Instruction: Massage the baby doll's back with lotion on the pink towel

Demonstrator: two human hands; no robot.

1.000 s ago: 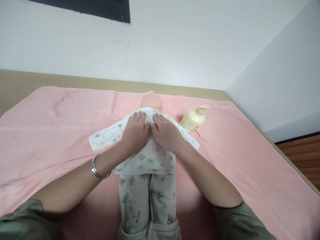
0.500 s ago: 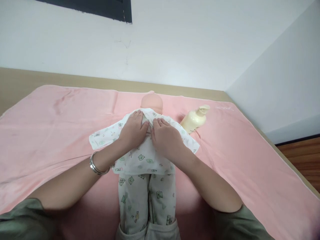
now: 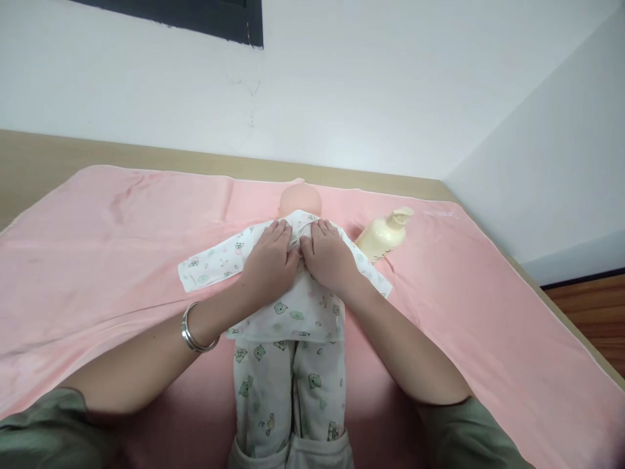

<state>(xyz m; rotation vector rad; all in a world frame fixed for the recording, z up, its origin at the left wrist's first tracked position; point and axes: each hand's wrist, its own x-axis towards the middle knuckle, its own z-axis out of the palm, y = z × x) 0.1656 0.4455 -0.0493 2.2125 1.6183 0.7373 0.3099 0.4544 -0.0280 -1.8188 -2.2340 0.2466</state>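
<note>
A baby doll lies on the pink sheet with the back of its bare head toward me. It wears a white printed top and matching trousers. Flat on the upper back of the top rests my left hand, fingers stretched out, a silver bangle on the wrist. Beside it, also flat on the upper back, my right hand lies with its fingers extended. The two thumbs nearly meet over the middle. Neither hand grips anything; the cloth under the palms is hidden.
A cream pump bottle lies tilted by the doll's right-hand sleeve. The pink sheet covers the light wooden surface. White walls rise behind and to the right, with a dark frame at the upper left.
My left hand has shifted slightly down and right. My right hand has moved a little up on the doll's back. The whole view has drifted slightly.
</note>
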